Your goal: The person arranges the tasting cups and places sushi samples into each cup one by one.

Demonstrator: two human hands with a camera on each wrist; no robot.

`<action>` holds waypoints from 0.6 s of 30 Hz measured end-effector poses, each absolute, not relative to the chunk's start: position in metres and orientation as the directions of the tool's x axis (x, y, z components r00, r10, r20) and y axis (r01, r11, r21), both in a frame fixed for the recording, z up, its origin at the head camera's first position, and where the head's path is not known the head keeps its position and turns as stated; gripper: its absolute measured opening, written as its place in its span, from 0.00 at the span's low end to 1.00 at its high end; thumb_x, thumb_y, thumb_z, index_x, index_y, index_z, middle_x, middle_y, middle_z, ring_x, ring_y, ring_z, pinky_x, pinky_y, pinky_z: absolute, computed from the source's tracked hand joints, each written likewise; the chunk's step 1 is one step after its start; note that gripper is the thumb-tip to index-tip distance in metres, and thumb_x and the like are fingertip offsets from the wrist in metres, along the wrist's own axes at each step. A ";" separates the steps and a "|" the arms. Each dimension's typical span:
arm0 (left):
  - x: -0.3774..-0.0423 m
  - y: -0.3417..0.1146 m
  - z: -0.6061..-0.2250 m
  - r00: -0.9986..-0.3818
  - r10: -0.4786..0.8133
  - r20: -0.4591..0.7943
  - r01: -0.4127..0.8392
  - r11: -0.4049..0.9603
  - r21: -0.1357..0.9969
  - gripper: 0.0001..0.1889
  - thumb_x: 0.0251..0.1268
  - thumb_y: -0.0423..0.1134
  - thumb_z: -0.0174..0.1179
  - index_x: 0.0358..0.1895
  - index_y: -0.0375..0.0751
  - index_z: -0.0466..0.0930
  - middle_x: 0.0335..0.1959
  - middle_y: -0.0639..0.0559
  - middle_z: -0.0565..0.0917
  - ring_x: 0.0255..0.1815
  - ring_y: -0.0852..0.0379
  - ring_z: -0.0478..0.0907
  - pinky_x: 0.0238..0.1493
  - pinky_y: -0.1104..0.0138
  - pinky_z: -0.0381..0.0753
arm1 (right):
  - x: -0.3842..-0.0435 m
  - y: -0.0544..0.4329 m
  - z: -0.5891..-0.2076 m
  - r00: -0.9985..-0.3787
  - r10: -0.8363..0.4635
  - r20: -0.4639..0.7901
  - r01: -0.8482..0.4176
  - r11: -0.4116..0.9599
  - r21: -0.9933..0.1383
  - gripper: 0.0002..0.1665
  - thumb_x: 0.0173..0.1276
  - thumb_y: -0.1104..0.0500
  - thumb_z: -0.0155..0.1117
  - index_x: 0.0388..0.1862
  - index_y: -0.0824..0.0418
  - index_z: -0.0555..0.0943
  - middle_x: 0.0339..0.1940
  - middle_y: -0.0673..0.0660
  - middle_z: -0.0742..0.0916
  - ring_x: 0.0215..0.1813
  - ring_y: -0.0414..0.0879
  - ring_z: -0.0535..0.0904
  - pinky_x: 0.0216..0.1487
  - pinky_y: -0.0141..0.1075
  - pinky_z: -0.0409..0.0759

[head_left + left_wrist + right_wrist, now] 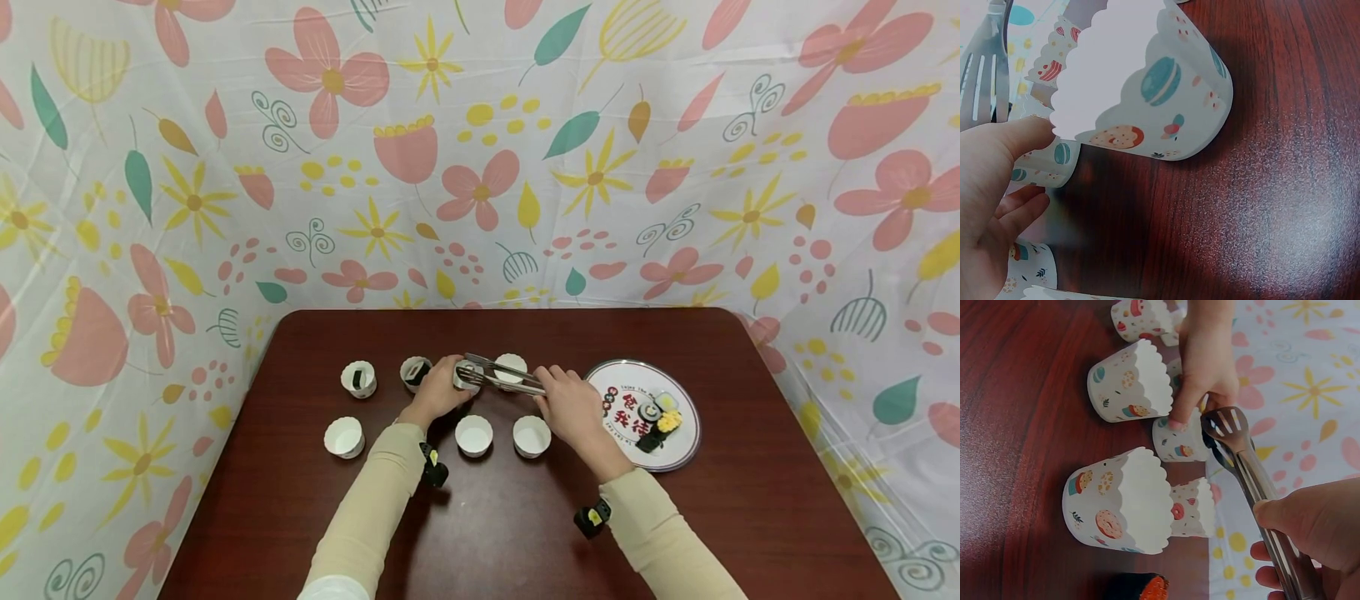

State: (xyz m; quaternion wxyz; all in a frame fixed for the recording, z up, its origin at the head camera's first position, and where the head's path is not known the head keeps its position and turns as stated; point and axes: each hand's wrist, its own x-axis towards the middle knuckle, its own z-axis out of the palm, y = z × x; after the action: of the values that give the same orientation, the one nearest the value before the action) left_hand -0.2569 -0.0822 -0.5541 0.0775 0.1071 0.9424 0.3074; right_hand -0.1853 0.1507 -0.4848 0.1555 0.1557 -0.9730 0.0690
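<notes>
My left hand [437, 393] grips a patterned paper baking cup [1179, 447] in the back row, its thumb at the cup's side. My right hand [576, 410] holds metal tongs [1280, 550] with slotted heads. The tong heads lie over the gripped cup's mouth; whether anything is between them I cannot tell. Two back-row cups, the far-left one [368, 382] and its neighbour [406, 368], each contain a dark-wrapped sushi piece. Close by the left wrist camera stands another scalloped cup [1179, 106].
To the right, a round white plate [618, 377] with red lettering bears several sushi pieces [666, 421]. White-lined cups [474, 436] stand in the front row, with another [532, 437] beside the right hand. A patterned cloth [480, 150] hangs behind the brown table [495, 533].
</notes>
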 end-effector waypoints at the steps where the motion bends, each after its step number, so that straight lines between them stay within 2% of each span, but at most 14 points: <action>1: -0.257 -0.082 -0.554 -0.964 0.253 -0.076 0.161 0.789 0.593 0.36 0.53 0.43 0.66 0.66 0.44 0.61 0.64 0.46 0.68 0.61 0.46 0.69 0.55 0.54 0.71 | -0.185 0.150 -0.485 -0.903 -0.281 0.324 -0.324 0.942 -0.086 0.18 0.51 0.56 0.71 0.40 0.56 0.76 0.31 0.54 0.80 0.32 0.54 0.76 0.25 0.44 0.73; 18: -0.258 -0.081 -0.556 -0.966 0.250 -0.059 0.167 0.785 0.597 0.35 0.53 0.44 0.66 0.65 0.43 0.62 0.61 0.47 0.70 0.58 0.47 0.71 0.53 0.55 0.72 | -0.178 0.158 -0.487 -0.907 -0.242 0.345 -0.292 0.951 -0.102 0.21 0.52 0.55 0.70 0.44 0.59 0.77 0.33 0.57 0.81 0.32 0.55 0.76 0.27 0.45 0.74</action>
State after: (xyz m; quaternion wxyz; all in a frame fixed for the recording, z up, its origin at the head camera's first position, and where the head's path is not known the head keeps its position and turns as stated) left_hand -0.2584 -0.0811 -0.5563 0.0673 0.1106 0.9423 0.3088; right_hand -0.1782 0.1580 -0.4873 0.1667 0.1371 -0.9735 0.0760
